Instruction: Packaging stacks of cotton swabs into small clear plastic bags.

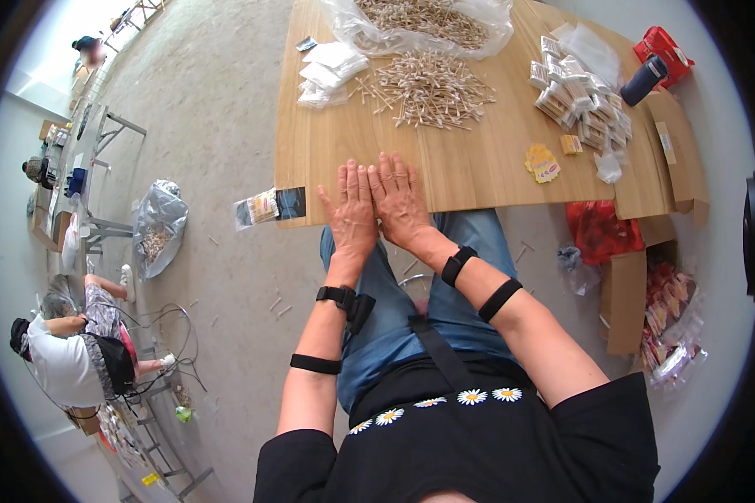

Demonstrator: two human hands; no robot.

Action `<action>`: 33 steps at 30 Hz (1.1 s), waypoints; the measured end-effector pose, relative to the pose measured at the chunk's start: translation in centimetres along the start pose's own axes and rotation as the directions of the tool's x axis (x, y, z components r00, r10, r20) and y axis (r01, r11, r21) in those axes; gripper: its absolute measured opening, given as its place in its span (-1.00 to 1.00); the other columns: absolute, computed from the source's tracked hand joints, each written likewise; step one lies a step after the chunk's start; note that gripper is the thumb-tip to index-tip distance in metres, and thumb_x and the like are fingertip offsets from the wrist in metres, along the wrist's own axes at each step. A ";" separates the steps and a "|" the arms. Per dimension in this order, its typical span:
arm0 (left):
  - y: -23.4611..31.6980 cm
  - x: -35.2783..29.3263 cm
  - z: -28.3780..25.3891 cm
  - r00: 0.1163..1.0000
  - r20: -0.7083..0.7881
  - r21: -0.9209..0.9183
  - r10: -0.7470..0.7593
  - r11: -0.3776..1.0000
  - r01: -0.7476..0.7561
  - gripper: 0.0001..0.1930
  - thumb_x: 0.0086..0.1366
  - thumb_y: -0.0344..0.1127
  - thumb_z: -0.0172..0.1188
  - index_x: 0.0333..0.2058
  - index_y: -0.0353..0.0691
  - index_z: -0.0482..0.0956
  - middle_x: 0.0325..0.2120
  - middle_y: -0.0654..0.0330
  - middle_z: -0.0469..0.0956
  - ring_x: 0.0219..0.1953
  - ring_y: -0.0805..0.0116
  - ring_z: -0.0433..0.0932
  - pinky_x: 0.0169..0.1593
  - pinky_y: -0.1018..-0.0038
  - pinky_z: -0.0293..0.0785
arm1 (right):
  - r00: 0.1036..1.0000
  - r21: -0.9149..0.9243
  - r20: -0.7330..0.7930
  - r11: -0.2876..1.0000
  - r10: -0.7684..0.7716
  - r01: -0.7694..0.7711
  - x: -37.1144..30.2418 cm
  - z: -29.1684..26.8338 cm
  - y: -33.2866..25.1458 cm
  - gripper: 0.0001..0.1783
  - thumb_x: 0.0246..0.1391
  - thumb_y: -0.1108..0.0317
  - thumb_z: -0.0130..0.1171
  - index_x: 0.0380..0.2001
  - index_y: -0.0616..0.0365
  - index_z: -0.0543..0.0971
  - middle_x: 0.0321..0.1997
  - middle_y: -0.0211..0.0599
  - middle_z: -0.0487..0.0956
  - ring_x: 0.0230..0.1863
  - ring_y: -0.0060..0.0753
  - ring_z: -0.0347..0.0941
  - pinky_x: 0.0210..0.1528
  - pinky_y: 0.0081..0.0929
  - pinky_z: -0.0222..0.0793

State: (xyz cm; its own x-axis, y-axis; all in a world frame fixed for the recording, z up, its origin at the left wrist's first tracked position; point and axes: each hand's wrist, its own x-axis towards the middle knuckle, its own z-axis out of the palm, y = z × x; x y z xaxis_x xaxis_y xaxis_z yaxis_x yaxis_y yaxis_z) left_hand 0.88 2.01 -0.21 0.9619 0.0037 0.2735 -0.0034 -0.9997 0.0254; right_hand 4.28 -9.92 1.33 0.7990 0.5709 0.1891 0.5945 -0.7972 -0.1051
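My left hand [351, 210] lies flat at the table's near edge, fingers stretched out, palm down. Beside it rests my right hand [398, 201] in the same way, its thumb side against the left one. Neither holds anything. Beyond the fingertips is a loose heap of cotton swabs [436, 90] with wooden sticks. Behind the heap, a large clear plastic bag [486, 38] lies open, full of more swabs. Some clear small bags [331, 71] are stacked at the far left. Packed swab bundles [575, 92] are piled on the right, near yellow printed cards [543, 163] and a small yellow box [571, 144].
A filled packet [257, 208] overhangs the table's left corner. At right stand a dark blue bottle [643, 80], a red bag [667, 54] and a cardboard box [675, 155]. Another person [71, 360] sits at the left, near a plastic sack [160, 228] on the floor.
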 end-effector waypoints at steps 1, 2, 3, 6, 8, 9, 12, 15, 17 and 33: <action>0.0 -0.2 -0.1 1.000 0.013 -0.030 -0.016 0.999 0.016 -0.25 0.15 -0.33 0.10 0.36 -0.20 0.12 0.42 0.10 0.01 0.48 0.20 -0.10 0.37 -0.27 -0.32 | 1.000 0.002 0.006 1.000 -0.004 0.004 0.1 0.0 0.0 -0.08 -0.09 0.22 0.25 0.35 0.20 0.15 0.47 0.05 0.04 0.52 0.13 -0.17 0.49 0.04 -0.27; 0.0 -0.3 -0.2 0.999 0.028 -0.060 -0.032 0.998 0.033 -0.22 0.13 -0.33 0.12 0.36 -0.20 0.12 0.42 0.10 0.01 0.48 0.20 -0.10 0.37 -0.27 -0.33 | 1.000 0.005 0.005 1.000 -0.004 0.004 0.2 0.0 0.0 -0.08 -0.09 0.22 0.25 0.35 0.20 0.15 0.47 0.05 0.04 0.52 0.13 -0.17 0.49 0.04 -0.27; 0.1 -0.3 -0.4 0.999 0.028 -0.057 -0.030 0.998 0.031 -0.22 0.13 -0.33 0.12 0.36 -0.20 0.12 0.42 0.10 0.01 0.48 0.20 -0.10 0.37 -0.27 -0.33 | 1.000 0.038 -0.017 0.999 -0.010 0.010 0.2 0.2 0.1 0.02 -0.19 0.19 0.35 0.36 0.21 0.14 0.47 0.06 0.04 0.51 0.13 -0.16 0.49 0.02 -0.23; 0.0 -0.5 -1.3 0.996 0.074 -0.070 -0.043 0.996 0.048 -0.16 0.06 -0.33 0.18 0.36 -0.20 0.10 0.41 0.09 0.02 0.48 0.18 -0.10 0.38 -0.26 -0.35 | 0.999 0.061 -0.050 0.998 -0.016 0.019 0.3 0.4 0.0 0.13 -0.29 0.13 0.45 0.36 0.22 0.13 0.46 0.06 0.04 0.50 0.13 -0.14 0.48 -0.03 -0.18; -0.5 -1.0 -2.0 0.990 0.109 -0.077 -0.087 0.992 0.095 -0.09 -0.02 -0.36 0.33 0.35 -0.19 0.13 0.40 0.07 0.04 0.47 0.13 -0.10 0.38 -0.23 -0.26 | 0.998 0.054 -0.061 0.998 -0.019 0.022 0.3 0.5 0.0 0.13 -0.29 0.11 0.46 0.36 0.22 0.14 0.46 0.05 0.06 0.50 0.12 -0.14 0.48 -0.05 -0.17; -0.6 -1.4 -2.4 0.990 0.112 -0.073 -0.082 0.993 0.091 -0.09 -0.02 -0.36 0.33 0.35 -0.19 0.13 0.40 0.07 0.04 0.47 0.13 -0.10 0.38 -0.23 -0.26 | 0.999 0.017 -0.036 1.000 -0.015 0.015 0.2 0.3 0.1 0.14 -0.30 0.10 0.47 0.36 0.22 0.14 0.46 0.04 0.06 0.50 0.11 -0.13 0.48 -0.05 -0.17; -0.9 -2.9 -3.4 0.990 0.068 -0.344 -0.120 0.929 0.136 -0.19 -0.06 -0.41 0.38 0.25 -0.17 0.31 0.35 0.04 0.16 0.44 0.07 0.00 0.40 -0.14 -0.19 | 1.000 -0.026 -0.026 1.000 -0.004 0.004 0.2 0.3 0.4 0.15 -0.31 0.09 0.48 0.36 0.21 0.14 0.46 0.02 0.07 0.50 0.09 -0.11 0.48 -0.05 -0.16; -1.1 -3.5 -3.6 0.992 0.023 -0.473 -0.127 0.873 0.123 -0.35 -0.04 -0.44 0.38 0.12 -0.14 0.47 0.29 0.02 0.26 0.40 0.01 0.08 0.41 -0.03 -0.13 | 0.999 0.012 -0.055 1.000 0.000 0.000 0.1 0.3 0.2 0.06 -0.24 0.17 0.41 0.35 0.21 0.16 0.45 0.00 0.09 0.50 0.06 -0.10 0.49 -0.07 -0.18; -0.8 -3.6 -3.6 0.984 0.018 -0.482 -0.175 0.861 0.162 -0.43 -0.02 -0.44 0.38 0.05 -0.11 0.53 0.26 0.01 0.30 0.39 0.00 0.12 0.42 0.02 -0.13 | 0.998 0.061 -0.068 0.998 0.006 -0.001 0.1 0.2 0.0 -0.04 -0.17 0.24 0.34 0.34 0.21 0.18 0.45 -0.02 0.11 0.51 0.04 -0.09 0.50 -0.09 -0.20; 0.4 -3.1 -3.8 0.966 0.030 -0.529 -0.258 0.816 0.234 -0.45 -0.07 -0.39 0.41 -0.02 -0.09 0.53 0.22 0.03 0.31 0.36 0.05 0.16 0.40 0.02 -0.12 | 1.000 0.070 -0.016 0.997 0.015 -0.013 0.1 -0.3 0.2 0.03 -0.21 0.18 0.39 0.34 0.23 0.17 0.45 0.00 0.11 0.51 0.05 -0.10 0.50 -0.10 -0.18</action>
State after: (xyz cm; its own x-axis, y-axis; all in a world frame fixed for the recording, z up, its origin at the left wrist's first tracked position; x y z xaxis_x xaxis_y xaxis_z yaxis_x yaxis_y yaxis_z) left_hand -3.16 1.73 2.58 0.9380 0.2605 0.2289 0.0776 -0.8011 0.5935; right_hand 4.45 -10.08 1.60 0.8060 0.5562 0.2026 0.5887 -0.7890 -0.1761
